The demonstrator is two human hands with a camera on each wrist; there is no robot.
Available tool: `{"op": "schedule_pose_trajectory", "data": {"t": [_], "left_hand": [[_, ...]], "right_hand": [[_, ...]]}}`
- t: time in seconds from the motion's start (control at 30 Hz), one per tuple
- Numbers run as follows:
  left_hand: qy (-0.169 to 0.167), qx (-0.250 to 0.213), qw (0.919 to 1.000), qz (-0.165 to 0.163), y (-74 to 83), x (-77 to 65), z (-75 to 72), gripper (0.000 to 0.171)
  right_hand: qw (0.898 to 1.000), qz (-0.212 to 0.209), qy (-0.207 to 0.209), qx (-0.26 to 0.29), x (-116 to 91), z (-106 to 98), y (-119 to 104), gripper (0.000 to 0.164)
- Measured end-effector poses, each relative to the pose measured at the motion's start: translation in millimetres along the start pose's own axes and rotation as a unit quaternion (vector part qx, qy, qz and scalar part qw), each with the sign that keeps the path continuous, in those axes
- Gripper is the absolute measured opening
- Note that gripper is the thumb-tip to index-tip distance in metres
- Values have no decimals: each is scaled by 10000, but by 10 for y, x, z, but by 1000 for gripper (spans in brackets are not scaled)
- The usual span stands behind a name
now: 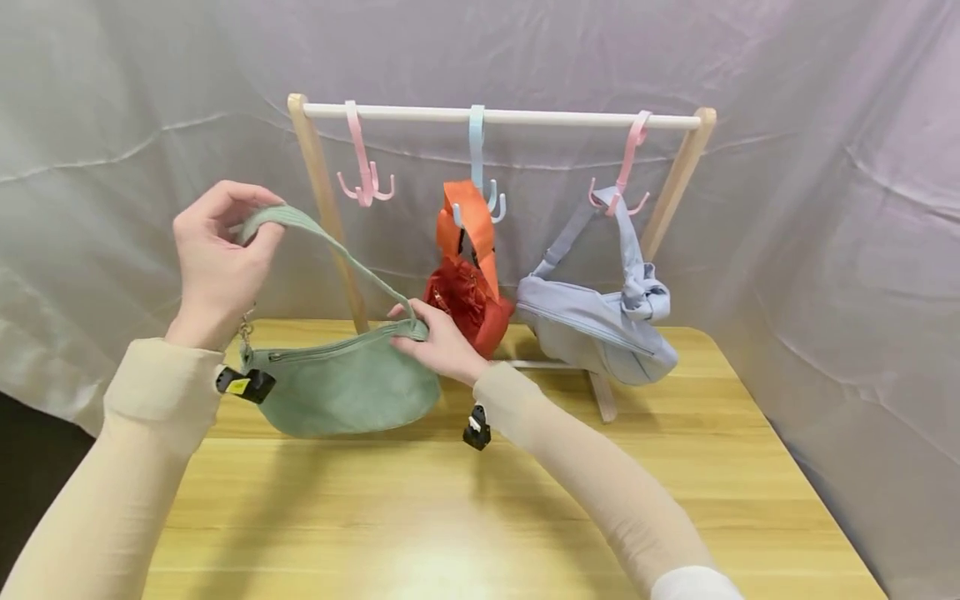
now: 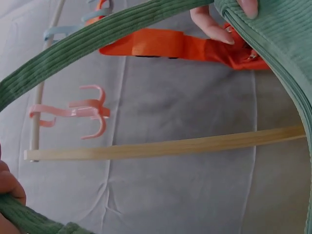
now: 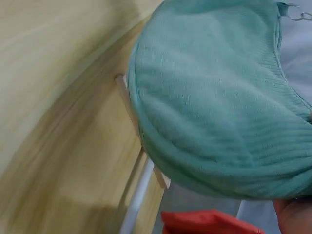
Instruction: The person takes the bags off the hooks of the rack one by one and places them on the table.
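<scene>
A green corduroy shoulder bag [image 1: 352, 387] is held up over the table, its zipped top edge upward. My left hand [image 1: 225, 250] pinches the raised strap [image 1: 330, 237] between thumb and fingers. With thumb and fingers, my right hand [image 1: 444, 342] grips the bag's top right corner, where the strap joins it. The left wrist view shows the strap [image 2: 97, 41] arching in front of a pink hook [image 2: 90, 111]. In the right wrist view the bag's rounded body [image 3: 209, 92] fills much of the picture, and only a little of the right hand shows.
Behind stands a wooden rack with a white rail [image 1: 555, 118]. A bare pink hook [image 1: 365, 179] hangs at left. An orange-red bag [image 1: 468, 300] hangs from the blue hook [image 1: 477, 150], and a pale blue bag [image 1: 592, 321] from the right pink hook [image 1: 628, 162]. The wooden table [image 1: 600, 500] lies below.
</scene>
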State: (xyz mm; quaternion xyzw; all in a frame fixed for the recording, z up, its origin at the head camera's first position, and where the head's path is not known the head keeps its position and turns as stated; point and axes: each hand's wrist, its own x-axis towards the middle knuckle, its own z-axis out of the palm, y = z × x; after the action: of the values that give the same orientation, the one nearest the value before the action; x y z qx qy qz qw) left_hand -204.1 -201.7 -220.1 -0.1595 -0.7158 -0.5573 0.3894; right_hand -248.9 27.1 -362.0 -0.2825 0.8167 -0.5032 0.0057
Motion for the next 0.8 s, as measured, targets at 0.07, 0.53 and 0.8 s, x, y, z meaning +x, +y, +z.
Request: {"op": "schedule_pose_trajectory", "data": {"t": [0.07,0.53,0.8], "left_hand": [[-9,-233,9997,-125,-22,-23,-55,17],[-2850,-557,9524,-928,-146,-342,-477,20],[-4117,519,9051,-934,-288,-428,-552,19]], "right_hand": [[9997,-129,127,186,-33,4,6,32],[9915,-294,1063,693,-179,-44,-109,16],[9867,-310,1206,1042,-184,-105,-134,16]]}}
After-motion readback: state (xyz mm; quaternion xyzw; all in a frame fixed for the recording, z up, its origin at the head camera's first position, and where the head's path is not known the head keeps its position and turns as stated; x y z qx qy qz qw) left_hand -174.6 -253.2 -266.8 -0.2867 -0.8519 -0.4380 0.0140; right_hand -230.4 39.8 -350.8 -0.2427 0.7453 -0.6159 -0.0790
